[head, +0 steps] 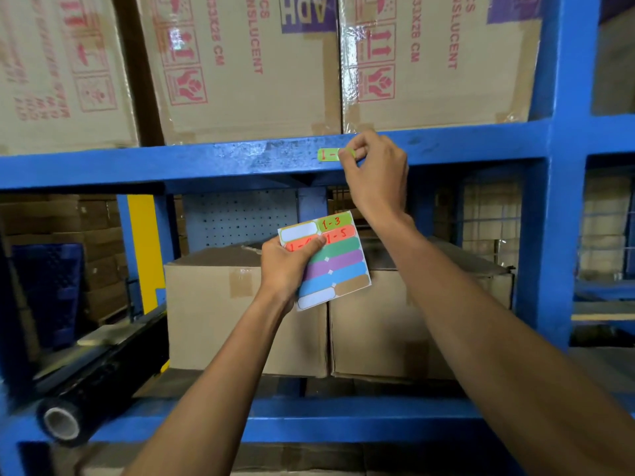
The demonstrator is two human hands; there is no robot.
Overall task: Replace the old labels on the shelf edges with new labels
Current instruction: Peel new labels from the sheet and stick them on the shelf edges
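Head view: right hand [372, 166] pinches green label [328, 155] on blue shelf edge [206, 163], fingers hiding its right end. Left hand [287, 266] grips label sheet [338, 259] at 6 o'clock below. Cardboard boxes [247, 317] behind; black film roll [79, 393] at 8 o'clock.

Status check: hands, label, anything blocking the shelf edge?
Right hand pinching green label on blue shelf beam. Left hand holding sticker sheet below. Nothing blocking the beam.
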